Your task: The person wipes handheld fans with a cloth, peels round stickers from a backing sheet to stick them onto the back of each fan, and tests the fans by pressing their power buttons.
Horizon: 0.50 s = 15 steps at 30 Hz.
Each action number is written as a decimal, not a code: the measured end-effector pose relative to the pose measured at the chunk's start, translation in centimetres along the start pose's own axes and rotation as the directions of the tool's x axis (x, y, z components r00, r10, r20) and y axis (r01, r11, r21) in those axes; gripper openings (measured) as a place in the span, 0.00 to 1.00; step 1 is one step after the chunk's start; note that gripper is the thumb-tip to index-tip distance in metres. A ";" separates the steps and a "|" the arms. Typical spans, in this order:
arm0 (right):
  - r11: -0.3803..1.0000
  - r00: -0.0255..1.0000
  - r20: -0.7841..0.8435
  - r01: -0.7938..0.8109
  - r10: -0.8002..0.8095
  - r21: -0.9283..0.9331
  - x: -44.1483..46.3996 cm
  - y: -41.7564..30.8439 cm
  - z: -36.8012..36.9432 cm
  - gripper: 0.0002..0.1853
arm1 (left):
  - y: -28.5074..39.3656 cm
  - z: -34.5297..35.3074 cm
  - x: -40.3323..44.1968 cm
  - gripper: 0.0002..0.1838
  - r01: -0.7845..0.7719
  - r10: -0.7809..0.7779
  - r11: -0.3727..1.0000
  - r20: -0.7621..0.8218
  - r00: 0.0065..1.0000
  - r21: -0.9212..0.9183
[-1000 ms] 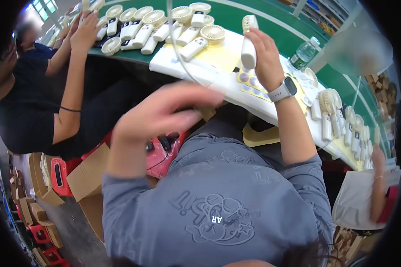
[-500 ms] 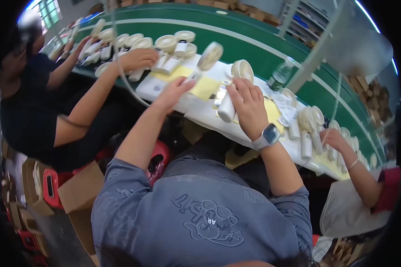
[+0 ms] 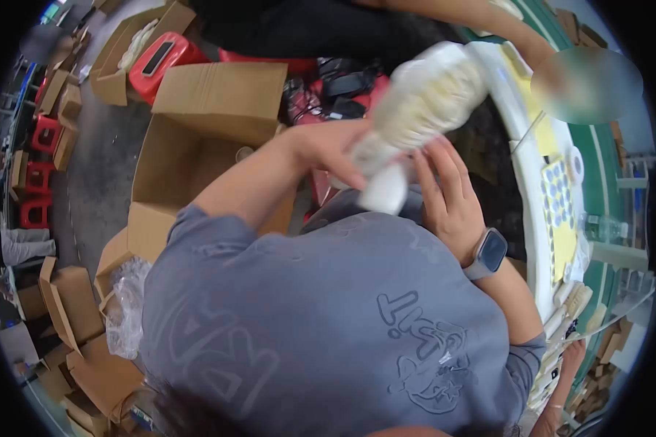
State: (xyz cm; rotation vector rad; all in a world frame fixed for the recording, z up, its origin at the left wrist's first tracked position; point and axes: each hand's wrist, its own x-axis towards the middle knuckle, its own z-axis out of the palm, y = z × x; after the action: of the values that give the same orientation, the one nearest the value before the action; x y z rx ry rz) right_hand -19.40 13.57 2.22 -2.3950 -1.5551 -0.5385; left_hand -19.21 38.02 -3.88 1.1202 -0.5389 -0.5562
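Observation:
In front of my chest, white handheld fans (image 3: 434,95) are smeared by motion. Their round heads overlap, so I cannot tell exactly how many there are. A white handle (image 3: 386,191) points down towards my shirt. My left hand (image 3: 335,149) is closed around the handle part from the left. On the other side, my right hand (image 3: 452,197), with a watch on the wrist, has its bent fingers against the fans; its thumb and grip are partly hidden.
An open cardboard box (image 3: 175,164) stands left of me, beside red stools (image 3: 169,62). The white-covered bench (image 3: 525,197) on the right bears a sheet of round stickers (image 3: 557,193), a tape roll (image 3: 576,164) and a bottle (image 3: 603,227). Another person's arm (image 3: 481,22) reaches across the top.
The view has swung left, away from the bench towards the cardboard box. My hands, apart over the bench with a fan in each, are now close together off the bench with the fans between them.

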 end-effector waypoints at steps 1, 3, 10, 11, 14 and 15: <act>0.994 0.998 0.014 0.061 -0.063 0.089 0.6 -0.1 0.2 0.23 | -1.7 -3.1 -3.6 0.44 0.111 -0.113 0.989 -0.012 0.994 -0.098; 0.982 0.994 -0.007 0.112 -0.112 0.150 1.5 0.6 0.7 0.25 | -2.2 -6.8 -11.1 0.45 0.084 -0.120 0.964 -0.128 0.984 -0.253; 0.988 0.992 0.009 -0.129 0.129 0.088 0.7 2.2 0.5 0.27 | -13.8 -15.2 -31.6 0.18 0.456 -0.665 0.579 -0.715 -0.216 -0.676; 0.983 0.990 0.012 -0.144 0.144 0.110 0.4 2.5 0.7 0.25 | -18.0 -16.6 -31.6 0.17 0.576 -0.634 0.489 -0.720 -0.281 -0.655; 0.987 0.987 -0.003 -0.158 0.158 0.038 -0.6 3.8 0.3 0.23 | -29.4 -21.2 -29.5 0.15 0.836 -0.543 0.328 -0.812 -0.214 -0.440; 0.984 0.984 -0.009 -0.178 0.178 0.017 -1.0 4.1 -0.4 0.23 | -31.2 -22.6 -28.1 0.14 0.876 -0.510 0.297 -0.839 -0.191 -0.380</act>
State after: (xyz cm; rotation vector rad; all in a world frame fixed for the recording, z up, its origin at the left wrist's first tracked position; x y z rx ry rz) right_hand -16.06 10.94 2.20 -2.4831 -1.3182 -0.4981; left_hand -29.75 61.45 -44.03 1.8689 1.2919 -0.7248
